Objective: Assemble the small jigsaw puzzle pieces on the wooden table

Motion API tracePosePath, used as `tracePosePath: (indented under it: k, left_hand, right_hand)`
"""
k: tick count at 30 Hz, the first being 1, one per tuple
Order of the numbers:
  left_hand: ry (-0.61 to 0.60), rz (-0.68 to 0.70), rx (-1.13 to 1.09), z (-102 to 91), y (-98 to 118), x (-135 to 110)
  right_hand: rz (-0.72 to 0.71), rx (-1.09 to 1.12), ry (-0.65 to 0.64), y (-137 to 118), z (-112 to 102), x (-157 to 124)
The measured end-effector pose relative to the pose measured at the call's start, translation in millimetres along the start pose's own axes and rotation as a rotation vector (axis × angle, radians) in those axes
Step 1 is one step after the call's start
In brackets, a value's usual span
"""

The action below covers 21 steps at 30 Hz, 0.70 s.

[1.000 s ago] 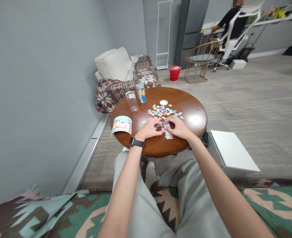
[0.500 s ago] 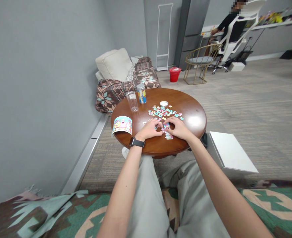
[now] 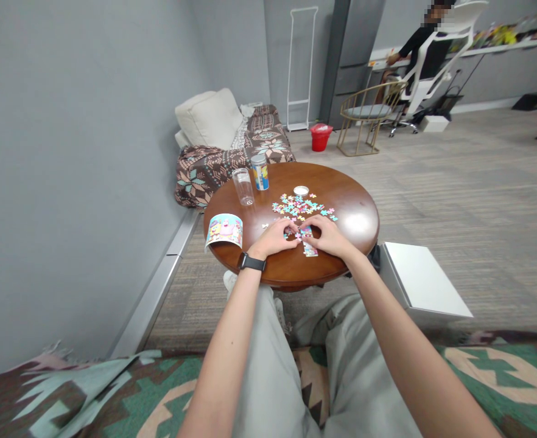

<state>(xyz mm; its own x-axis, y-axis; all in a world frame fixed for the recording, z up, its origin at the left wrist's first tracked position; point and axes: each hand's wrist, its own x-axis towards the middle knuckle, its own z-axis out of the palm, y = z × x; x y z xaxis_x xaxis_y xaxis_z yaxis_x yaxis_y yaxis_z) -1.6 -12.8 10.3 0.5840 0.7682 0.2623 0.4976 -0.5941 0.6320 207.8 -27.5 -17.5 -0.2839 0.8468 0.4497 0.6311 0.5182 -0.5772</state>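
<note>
On the desk, my left hand and right hand stay put — fingers pinching puzzle pieces (joined strip unmoved) — nothing seated.

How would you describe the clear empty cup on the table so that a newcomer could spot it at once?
Find the round wooden table. Near its far left edge two upright containers stand side by side. The clear cup is the left one, see-through and plain, while the tin beside it is printed blue and yellow.
</note>
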Motion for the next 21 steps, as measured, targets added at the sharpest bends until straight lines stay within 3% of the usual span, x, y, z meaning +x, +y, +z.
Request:
tracePosePath:
  k: [21]
  left_hand:
    - [-0.007,0.019,0.045,1.8,-0.7,2.9]
  right_hand:
    - [0.011,0.028,-0.005,-0.2,-0.4,-0.5]
